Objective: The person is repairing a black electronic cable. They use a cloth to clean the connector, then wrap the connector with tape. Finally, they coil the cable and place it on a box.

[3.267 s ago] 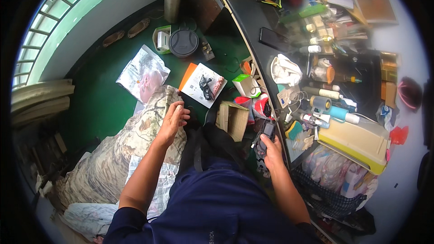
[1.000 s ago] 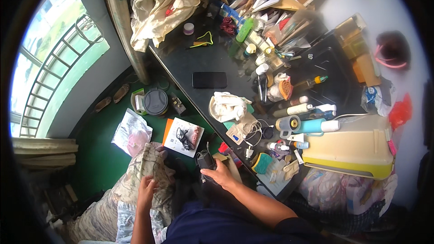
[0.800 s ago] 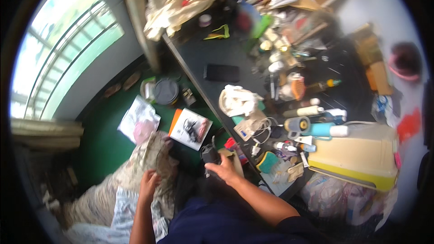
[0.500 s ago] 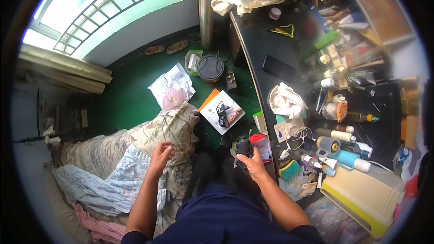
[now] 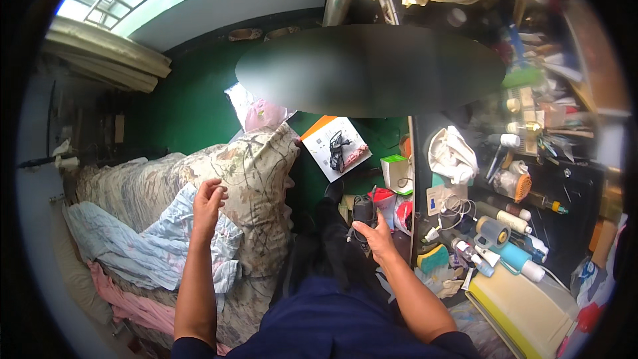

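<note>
My right hand (image 5: 377, 234) grips a black, blocky device with a thin cord (image 5: 363, 210), which looks like a power adapter, in front of my legs. Its thumb lies along the near side, and the other fingers are mostly hidden. Over the bed, my left hand (image 5: 209, 205) is raised with nothing in it, its fingers loosely bent and apart. Below that hand a light blue patterned cloth (image 5: 147, 252) lies on the patterned bedding (image 5: 256, 179). Ahead on the green floor, a coiled black cable (image 5: 337, 153) rests on a flat white box (image 5: 320, 143).
A green-and-white open box (image 5: 397, 174) and a red package (image 5: 403, 213) stand beside the black desk. On the desk are a white cloth (image 5: 453, 154), a white cable (image 5: 458, 211), a sponge (image 5: 433, 259) and several bottles. A blurred patch hides the desk's far part.
The view has shifted, so the desk and floor items appear farther right. My left hand has moved left over the bed. My right hand still holds the black device.
</note>
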Motion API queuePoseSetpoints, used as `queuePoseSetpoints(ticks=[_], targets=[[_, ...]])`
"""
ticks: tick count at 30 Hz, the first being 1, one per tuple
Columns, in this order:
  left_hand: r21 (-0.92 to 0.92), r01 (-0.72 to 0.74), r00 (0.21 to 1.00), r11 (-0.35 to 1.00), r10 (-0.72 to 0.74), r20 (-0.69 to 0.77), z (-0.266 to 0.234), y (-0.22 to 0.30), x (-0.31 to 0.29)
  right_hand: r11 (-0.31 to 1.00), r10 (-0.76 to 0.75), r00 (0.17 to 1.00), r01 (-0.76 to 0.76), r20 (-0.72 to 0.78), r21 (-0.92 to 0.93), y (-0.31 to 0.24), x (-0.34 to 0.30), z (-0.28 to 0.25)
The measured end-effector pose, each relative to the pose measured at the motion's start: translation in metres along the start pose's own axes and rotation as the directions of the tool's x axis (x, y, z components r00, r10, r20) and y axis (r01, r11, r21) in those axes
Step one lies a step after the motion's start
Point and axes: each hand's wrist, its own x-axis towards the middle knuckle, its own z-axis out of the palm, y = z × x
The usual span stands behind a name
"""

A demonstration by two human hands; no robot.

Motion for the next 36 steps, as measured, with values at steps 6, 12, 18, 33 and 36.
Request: queuePoseSetpoints(ticks=[6,12,18,33,36], targets=[[0.072,-0.100,0.993,0.992,0.104,-0.058,-0.016,-0.007,0.028,0.999,0.010,1.000,-0.010,-0.006,-0.041,0.021,0.025,0.006],[0.194,-0.235,0.968,0.952,0.247,-0.041,-0.019,-0.022,0.066,0.997,0.066,0.994,-0.069,-0.086,-0.036,0.043,0.068,0.005],[0.482,-0.432,0.872,0.762,0.489,0.010,-0.012,-0.046,0.118,0.999,0.047,0.980,-0.048,-0.194,0.001,0.085,0.153,-0.006],[0.591,-0.625,0.697,0.510,0.705,0.128,-0.013,-0.139,0.193,0.932,-0.119,0.962,0.024,-0.244,-0.361,0.176,0.441,-0.038],[0.631,-0.560,0.746,0.537,0.658,0.102,-0.038,-0.151,0.191,0.854,-0.143,0.969,0.018,-0.201,-0.520,0.199,0.492,-0.051]])
